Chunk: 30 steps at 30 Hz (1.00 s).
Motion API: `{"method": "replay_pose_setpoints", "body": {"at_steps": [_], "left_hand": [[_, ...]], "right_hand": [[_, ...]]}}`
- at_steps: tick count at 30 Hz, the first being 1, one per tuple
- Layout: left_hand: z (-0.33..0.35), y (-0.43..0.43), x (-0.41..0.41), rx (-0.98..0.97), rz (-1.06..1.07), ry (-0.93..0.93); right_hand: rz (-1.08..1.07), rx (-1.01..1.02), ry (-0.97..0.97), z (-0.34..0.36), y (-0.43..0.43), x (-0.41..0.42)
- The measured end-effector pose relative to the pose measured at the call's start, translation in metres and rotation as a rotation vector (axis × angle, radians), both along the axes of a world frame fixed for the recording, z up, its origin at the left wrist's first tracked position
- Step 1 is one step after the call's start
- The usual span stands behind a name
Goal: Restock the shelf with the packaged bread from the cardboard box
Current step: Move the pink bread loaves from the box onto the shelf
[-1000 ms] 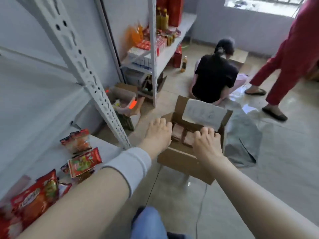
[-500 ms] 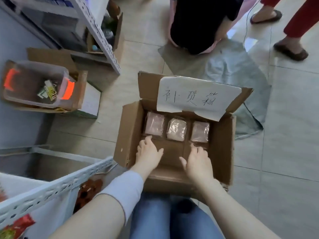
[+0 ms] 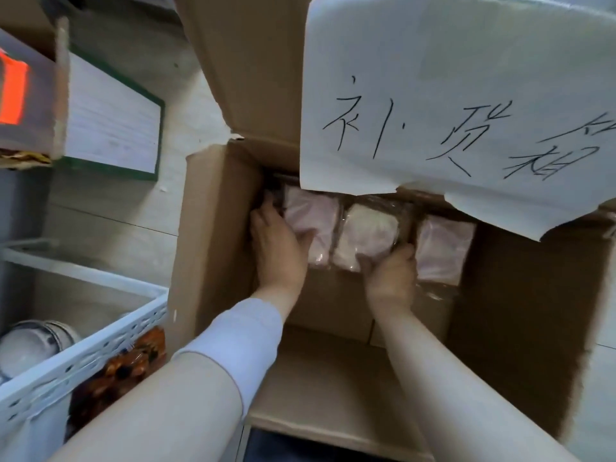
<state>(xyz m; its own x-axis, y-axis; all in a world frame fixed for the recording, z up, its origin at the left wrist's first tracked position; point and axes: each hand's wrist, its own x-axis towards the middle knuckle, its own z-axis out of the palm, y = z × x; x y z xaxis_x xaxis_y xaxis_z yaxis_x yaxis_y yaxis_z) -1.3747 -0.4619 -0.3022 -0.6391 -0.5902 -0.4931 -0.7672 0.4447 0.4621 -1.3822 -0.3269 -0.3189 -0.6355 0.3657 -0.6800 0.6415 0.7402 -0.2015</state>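
Head camera: inside the box [image 3: 213,235], my left hand [image 3: 278,245] gripped the left bread pack [image 3: 316,215]; my right hand [image 3: 390,278] gripped the middle pack [image 3: 366,231]. I judged a light squeeze and a straight lift best.

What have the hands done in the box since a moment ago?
Both reached deeper into the cardboard box: the left hand now grips the left bread packet, the right hand the middle packet. All three packets stay in their row; the right packet is untouched.
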Motion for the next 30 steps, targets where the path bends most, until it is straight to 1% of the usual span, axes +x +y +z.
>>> {"method": "replay_pose_setpoints", "body": {"at_steps": [2, 5, 7, 8, 13, 17, 19, 23, 27, 30], "left_hand": [[0.003, 0.001, -0.001, 0.055, -0.007, -0.060], [0.016, 0.000, 0.005, 0.248, 0.016, -0.175], [0.034, -0.002, 0.018, 0.314, 0.011, -0.197], [0.047, -0.003, 0.026, 0.319, 0.008, -0.174], [0.143, -0.011, 0.084, 0.391, 0.076, 0.157], [0.248, -0.016, 0.144, 0.520, 0.337, 0.363], [0.308, -0.023, 0.180, 0.540, 0.440, 0.483], [0.428, -0.051, 0.258, 0.465, 0.542, 0.784], [0.534, -0.090, 0.352, 0.379, 0.571, 1.036], [0.597, -0.118, 0.438, 0.263, 0.619, 1.162]], "right_hand": [[-0.134, -0.092, -0.027, 0.007, 0.010, -0.001], [-0.208, -0.207, -0.087, 0.031, 0.032, 0.004], [-0.255, -0.271, -0.074, 0.056, 0.049, 0.015], [-0.259, -0.294, -0.060, 0.070, 0.058, 0.022], [-0.185, -0.433, 0.065, 0.155, 0.091, 0.065], [-0.026, -0.582, 0.149, 0.243, 0.091, 0.099], [0.087, -0.652, 0.165, 0.293, 0.081, 0.117], [0.282, -0.808, 0.188, 0.397, 0.038, 0.160], [0.459, -0.960, 0.140, 0.486, -0.022, 0.222], [0.608, -1.084, 0.087, 0.543, -0.071, 0.278]]}}
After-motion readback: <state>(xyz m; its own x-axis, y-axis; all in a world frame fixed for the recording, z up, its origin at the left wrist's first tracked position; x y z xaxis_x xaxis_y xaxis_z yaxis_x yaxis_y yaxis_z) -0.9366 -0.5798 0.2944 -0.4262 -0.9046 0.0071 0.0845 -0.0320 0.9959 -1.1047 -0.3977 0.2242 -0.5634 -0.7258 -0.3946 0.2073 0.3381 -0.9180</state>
